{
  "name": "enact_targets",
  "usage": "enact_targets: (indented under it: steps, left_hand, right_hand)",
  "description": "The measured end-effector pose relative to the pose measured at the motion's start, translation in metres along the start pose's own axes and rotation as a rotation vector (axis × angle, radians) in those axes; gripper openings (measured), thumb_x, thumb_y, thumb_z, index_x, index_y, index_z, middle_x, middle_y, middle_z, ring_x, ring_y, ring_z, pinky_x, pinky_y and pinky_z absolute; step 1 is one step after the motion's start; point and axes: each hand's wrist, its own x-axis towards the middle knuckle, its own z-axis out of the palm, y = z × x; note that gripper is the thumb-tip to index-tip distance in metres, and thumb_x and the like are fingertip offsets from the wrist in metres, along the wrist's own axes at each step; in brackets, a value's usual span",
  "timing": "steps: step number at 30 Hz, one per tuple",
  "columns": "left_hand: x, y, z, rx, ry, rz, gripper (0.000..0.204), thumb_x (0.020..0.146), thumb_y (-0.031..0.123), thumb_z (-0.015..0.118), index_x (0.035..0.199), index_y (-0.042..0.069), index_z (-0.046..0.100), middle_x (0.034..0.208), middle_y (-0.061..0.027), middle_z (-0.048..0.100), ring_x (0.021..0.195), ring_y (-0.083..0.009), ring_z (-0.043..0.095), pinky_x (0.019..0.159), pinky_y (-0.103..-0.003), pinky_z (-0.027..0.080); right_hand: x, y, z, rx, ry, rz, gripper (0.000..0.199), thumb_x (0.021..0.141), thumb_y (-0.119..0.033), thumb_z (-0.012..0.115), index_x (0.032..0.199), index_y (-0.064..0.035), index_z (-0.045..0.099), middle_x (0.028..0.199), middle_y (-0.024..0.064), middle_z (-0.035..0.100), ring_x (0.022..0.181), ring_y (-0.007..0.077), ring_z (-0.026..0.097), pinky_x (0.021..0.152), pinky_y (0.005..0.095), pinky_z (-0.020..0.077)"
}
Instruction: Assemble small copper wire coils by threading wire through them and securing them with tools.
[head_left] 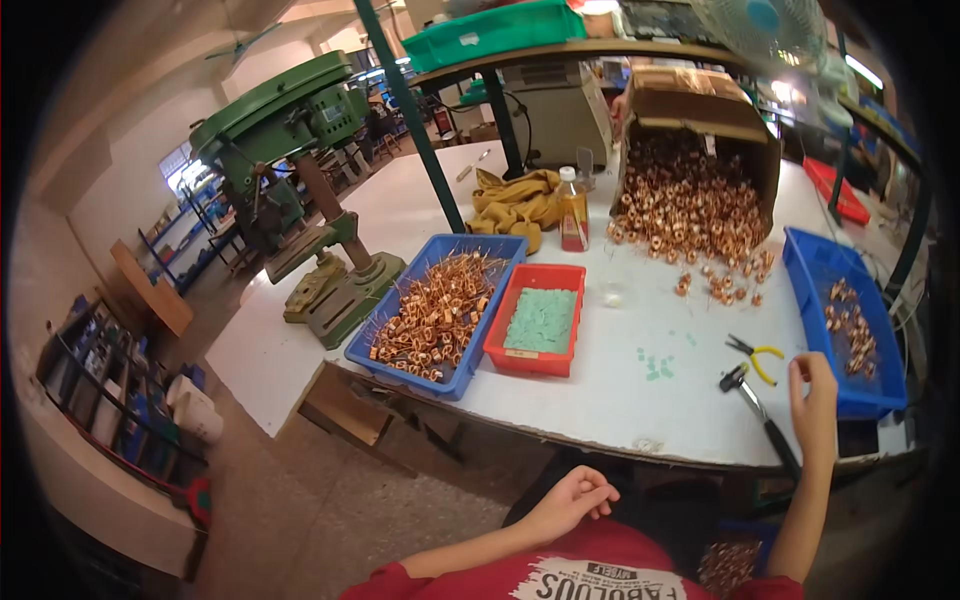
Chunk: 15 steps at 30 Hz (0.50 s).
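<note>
My left hand is above my lap, just off the table's front edge. Its fingers curl in loosely and nothing shows between them. At the table's right side my right hand is raised by the near left side of a blue tray with a few copper-wound coils. The right fingers are bent together, and whatever they may hold is hidden. Just left of that hand lie yellow-handled pliers and a hammer with a black grip. Small pale green pieces are scattered on the white tabletop.
A tipped cardboard box spills copper coils. Left of centre stand a blue bin of long-leaded coils and a red bin of green pieces. Behind are a bottle and brown cloth. A green drill press stands left.
</note>
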Motion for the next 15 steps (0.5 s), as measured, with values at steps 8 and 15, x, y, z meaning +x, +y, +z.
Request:
enact_targets:
  steps: [8,15]
  left_hand:
    - [0.005,-0.011,0.001,0.043,-0.071,-0.123,0.01,0.096,0.011,0.047,0.101,0.003,0.046,0.102,-0.0112,0.06,0.079,-0.0123,0.055,0.071,-0.022,0.045]
    - [0.008,-0.032,-0.006,0.066,-0.131,-0.225,0.009,0.096,0.011,0.046,0.102,0.004,0.046,0.101,-0.0108,0.059,0.079,-0.0123,0.055,0.072,-0.022,0.045]
  right_hand:
    - [-0.093,-0.057,0.047,0.059,-0.223,-0.137,0.018,0.071,-0.001,0.062,0.087,-0.0025,0.055,0.087,0.0102,0.056,0.076,0.0261,0.052,0.071,0.033,0.0431]
    - [-0.118,0.009,0.106,-0.071,0.242,-0.288,0.019,0.07,-0.001,0.06,0.088,-0.0036,0.056,0.091,0.0097,0.058,0.072,0.0251,0.051,0.068,0.0333,0.0432]
